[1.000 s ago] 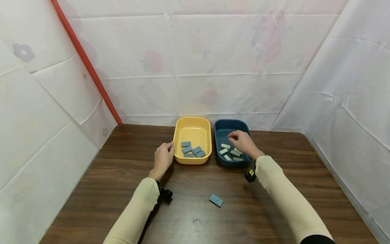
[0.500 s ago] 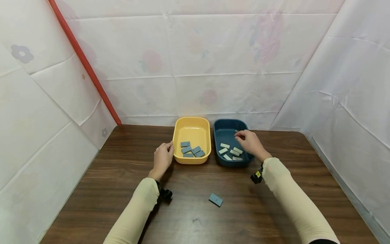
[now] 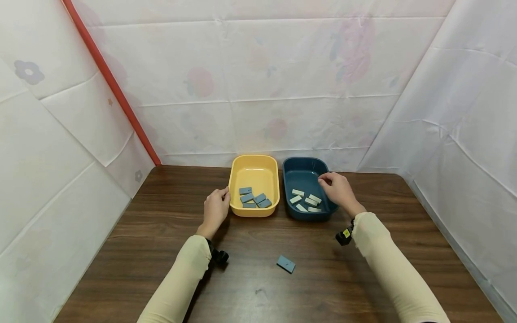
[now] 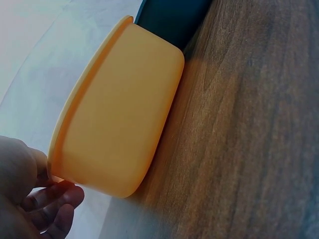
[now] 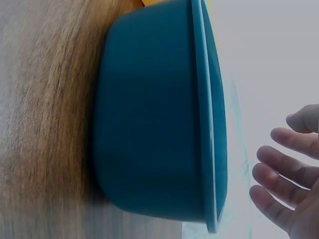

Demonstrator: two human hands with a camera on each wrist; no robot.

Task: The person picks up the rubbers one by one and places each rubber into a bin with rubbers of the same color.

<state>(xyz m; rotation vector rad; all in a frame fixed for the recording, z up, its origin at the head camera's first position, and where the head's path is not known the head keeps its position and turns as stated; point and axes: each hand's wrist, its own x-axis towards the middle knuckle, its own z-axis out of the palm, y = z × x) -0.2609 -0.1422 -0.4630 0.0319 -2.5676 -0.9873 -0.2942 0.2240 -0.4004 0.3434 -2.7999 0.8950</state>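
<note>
My left hand (image 3: 216,208) pinches the left rim of a yellow plastic bin (image 3: 254,163); in the left wrist view its thumb and fingers (image 4: 75,195) meet at the rim. Several grey-blue rectangular tiles (image 3: 247,198) lie in the near half of that bin. Over the right rim of a dark blue bin (image 3: 300,168) hovers my right hand (image 3: 337,190), holding nothing. The right wrist view shows its relaxed fingers (image 5: 280,186) spread apart, clear of the rim. Inside the blue bin lie several pale cream tiles (image 3: 311,201).
A single grey-blue tile (image 3: 286,264) lies on the brown wooden table (image 3: 242,291), nearer to me than the bins. White patterned sheeting (image 3: 258,80) stands behind the table and along both sides, with a red strip (image 3: 115,85) at the left corner.
My right hand has moved right, from over the inside of the blue bin to its right rim. The left hand keeps its hold on the yellow bin. The tiles lie as before.
</note>
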